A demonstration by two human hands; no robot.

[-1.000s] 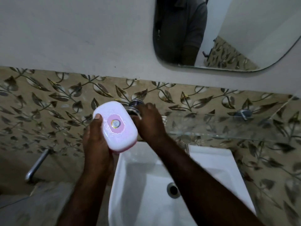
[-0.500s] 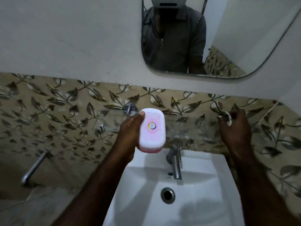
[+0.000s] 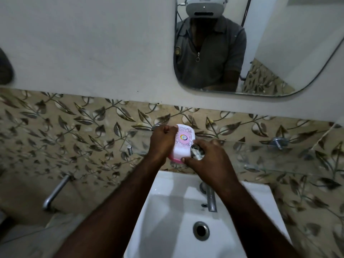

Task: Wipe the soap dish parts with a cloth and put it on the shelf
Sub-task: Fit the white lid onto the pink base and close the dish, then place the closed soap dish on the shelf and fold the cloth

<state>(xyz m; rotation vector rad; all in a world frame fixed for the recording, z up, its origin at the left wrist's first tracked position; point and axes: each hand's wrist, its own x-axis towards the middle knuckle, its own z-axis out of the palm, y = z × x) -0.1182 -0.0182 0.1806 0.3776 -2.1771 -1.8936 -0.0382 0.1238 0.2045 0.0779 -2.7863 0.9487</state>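
A white soap dish (image 3: 183, 144) with a pink base and a round pink label on its lid is held above the sink's back edge. My left hand (image 3: 162, 141) grips its left side. My right hand (image 3: 207, 159) holds a small crumpled grey-white cloth (image 3: 197, 154) against the dish's right edge, the thumb touching the pink base. A clear glass shelf (image 3: 260, 155) runs along the leaf-patterned wall to the right, on metal brackets.
A white sink (image 3: 167, 220) with a drain (image 3: 201, 230) lies below, with a chrome tap (image 3: 211, 199) at its back. A second spout (image 3: 54, 192) sticks out of the wall at lower left. A mirror (image 3: 279, 53) hangs above.
My right hand came back from the right end of the shelf with the cloth and now presses it on the dish. My left hand kept hold of the dish.
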